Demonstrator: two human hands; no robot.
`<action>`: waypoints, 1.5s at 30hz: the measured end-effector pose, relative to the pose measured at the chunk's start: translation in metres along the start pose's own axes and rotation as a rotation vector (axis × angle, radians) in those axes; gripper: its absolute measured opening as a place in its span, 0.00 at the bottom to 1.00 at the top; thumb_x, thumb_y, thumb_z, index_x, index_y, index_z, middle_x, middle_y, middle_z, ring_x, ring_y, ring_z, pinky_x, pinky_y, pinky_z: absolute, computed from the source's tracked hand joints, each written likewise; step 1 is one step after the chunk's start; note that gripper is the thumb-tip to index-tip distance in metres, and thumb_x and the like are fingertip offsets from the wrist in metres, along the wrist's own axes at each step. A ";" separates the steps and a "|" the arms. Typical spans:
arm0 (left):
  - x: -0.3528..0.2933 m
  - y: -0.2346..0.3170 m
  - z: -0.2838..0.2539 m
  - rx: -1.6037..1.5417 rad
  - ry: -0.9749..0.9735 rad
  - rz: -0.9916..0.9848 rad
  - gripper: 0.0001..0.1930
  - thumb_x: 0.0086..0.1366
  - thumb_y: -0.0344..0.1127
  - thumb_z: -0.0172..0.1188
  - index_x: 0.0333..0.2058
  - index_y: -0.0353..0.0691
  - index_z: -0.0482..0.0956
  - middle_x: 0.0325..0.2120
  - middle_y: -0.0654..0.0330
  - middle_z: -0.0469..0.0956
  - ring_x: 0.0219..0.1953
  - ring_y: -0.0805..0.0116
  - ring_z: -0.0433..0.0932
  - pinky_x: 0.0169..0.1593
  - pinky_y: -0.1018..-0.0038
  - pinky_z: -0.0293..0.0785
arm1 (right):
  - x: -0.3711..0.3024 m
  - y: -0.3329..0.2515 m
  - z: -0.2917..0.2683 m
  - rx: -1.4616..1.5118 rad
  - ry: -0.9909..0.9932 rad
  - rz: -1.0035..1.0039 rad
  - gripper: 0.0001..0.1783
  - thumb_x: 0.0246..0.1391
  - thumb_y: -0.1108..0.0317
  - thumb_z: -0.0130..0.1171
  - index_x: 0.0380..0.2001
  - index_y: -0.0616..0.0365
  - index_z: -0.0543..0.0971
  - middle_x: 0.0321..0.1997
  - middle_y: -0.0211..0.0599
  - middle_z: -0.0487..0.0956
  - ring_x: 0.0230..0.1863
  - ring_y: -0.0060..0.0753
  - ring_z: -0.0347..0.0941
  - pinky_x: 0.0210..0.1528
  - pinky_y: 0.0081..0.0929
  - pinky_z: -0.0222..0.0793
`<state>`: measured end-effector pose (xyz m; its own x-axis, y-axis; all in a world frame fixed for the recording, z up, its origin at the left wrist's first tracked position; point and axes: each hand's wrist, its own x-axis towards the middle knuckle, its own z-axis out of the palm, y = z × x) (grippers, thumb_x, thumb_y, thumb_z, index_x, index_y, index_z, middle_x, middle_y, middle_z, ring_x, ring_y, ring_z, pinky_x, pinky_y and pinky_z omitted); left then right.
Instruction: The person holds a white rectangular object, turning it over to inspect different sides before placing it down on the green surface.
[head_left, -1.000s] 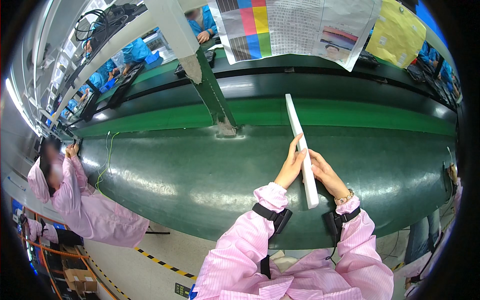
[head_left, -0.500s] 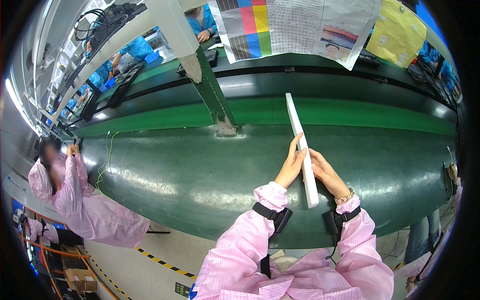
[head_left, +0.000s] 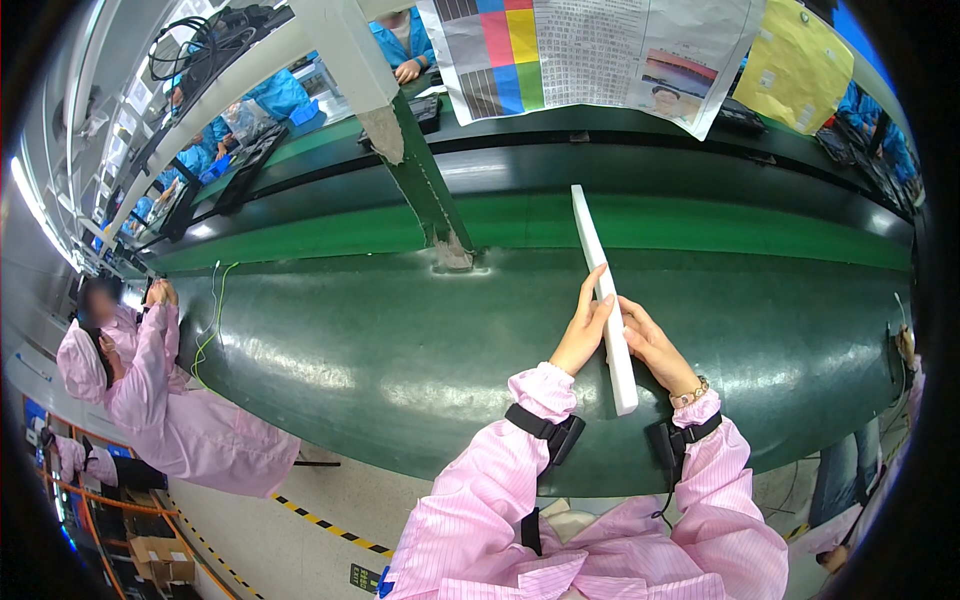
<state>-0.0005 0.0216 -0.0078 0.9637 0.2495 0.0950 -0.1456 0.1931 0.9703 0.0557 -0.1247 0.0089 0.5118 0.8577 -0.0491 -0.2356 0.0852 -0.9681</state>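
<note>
Between my two hands a long, slim white slab (head_left: 621, 370) stands out, seen edge-on. It tilts slightly, its far end up and to the left and its near end toward me. What kind of thing it is, I cannot tell. My left hand (head_left: 580, 332) grips its left side near the middle, thumb and forefinger against it. On the opposite side, the fingers of my right hand (head_left: 655, 348) are bent against it, partly hidden behind it. Below the slab lies the dark green bench top (head_left: 420, 350).
A green and black conveyor (head_left: 680, 215) runs behind the bench. A post (head_left: 415, 180) rises at its far edge. Printed sheets (head_left: 590, 60) and a yellow sheet (head_left: 795, 70) hang above. A thin green cable (head_left: 207, 345) lies left, near a person in pink (head_left: 190, 410).
My hands and the white slab stay almost still. At the left, the person in pink has raised their hands slightly and shifted. Someone at the far right edge has moved a little.
</note>
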 end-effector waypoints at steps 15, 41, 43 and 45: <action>0.001 0.000 0.002 -0.014 0.019 0.009 0.27 0.68 0.39 0.45 0.63 0.53 0.47 0.22 0.65 0.66 0.26 0.79 0.64 0.35 0.80 0.64 | -0.001 -0.002 0.000 -0.005 0.000 0.010 0.37 0.57 0.53 0.52 0.63 0.56 0.51 0.53 0.37 0.68 0.53 0.26 0.65 0.52 0.26 0.62; -0.001 0.003 0.002 -0.019 0.013 -0.006 0.27 0.68 0.39 0.45 0.63 0.53 0.47 0.23 0.64 0.67 0.27 0.78 0.65 0.36 0.80 0.64 | 0.000 -0.001 0.001 -0.031 0.003 -0.017 0.36 0.58 0.53 0.50 0.63 0.56 0.52 0.50 0.34 0.71 0.46 0.21 0.66 0.43 0.19 0.62; 0.000 0.002 0.002 -0.001 0.020 0.006 0.27 0.68 0.39 0.45 0.63 0.53 0.47 0.23 0.65 0.67 0.27 0.78 0.65 0.35 0.80 0.64 | 0.000 -0.001 0.001 -0.039 0.013 -0.026 0.36 0.58 0.53 0.50 0.63 0.56 0.52 0.50 0.34 0.71 0.45 0.21 0.66 0.43 0.19 0.62; 0.000 0.001 0.003 0.017 0.028 0.017 0.27 0.68 0.39 0.45 0.63 0.54 0.47 0.23 0.65 0.66 0.27 0.78 0.65 0.35 0.80 0.64 | 0.000 0.002 -0.001 -0.036 0.012 -0.026 0.36 0.58 0.53 0.50 0.63 0.56 0.52 0.50 0.33 0.71 0.45 0.20 0.66 0.42 0.19 0.62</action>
<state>-0.0001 0.0193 -0.0059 0.9544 0.2794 0.1050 -0.1574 0.1723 0.9724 0.0558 -0.1246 0.0063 0.5277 0.8490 -0.0267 -0.1926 0.0889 -0.9772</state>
